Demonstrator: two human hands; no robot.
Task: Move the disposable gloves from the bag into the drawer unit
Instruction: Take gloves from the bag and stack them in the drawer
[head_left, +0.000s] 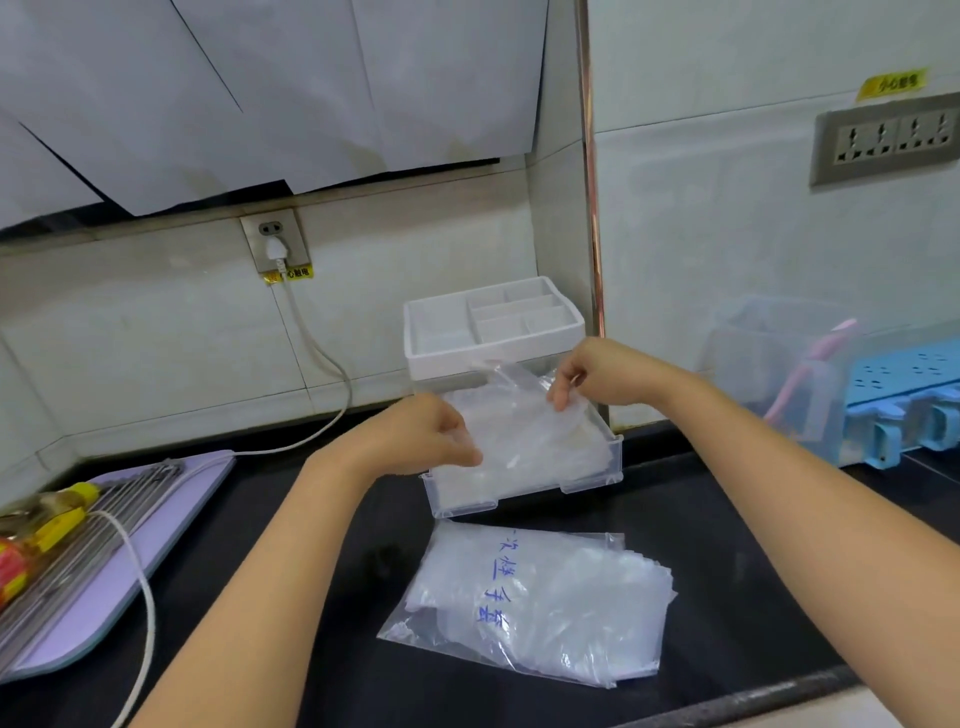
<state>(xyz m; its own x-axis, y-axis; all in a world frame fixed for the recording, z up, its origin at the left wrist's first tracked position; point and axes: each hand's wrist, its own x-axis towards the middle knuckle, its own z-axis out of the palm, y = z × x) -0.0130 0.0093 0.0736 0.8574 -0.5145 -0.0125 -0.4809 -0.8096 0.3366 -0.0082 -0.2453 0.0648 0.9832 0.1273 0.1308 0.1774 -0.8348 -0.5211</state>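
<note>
Gloves (519, 421) over the open drawer (597, 475)
Left hand (431, 436) and right hand (592, 379) pinch them; bag (545, 608) lies nearer than both.

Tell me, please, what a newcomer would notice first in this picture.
Both hands meet at centre: the left hand and right hand hold thin clear gloves over the pulled-out drawer of the white drawer unit. Nearer, the bag with blue writing lies on the dark counter.
</note>
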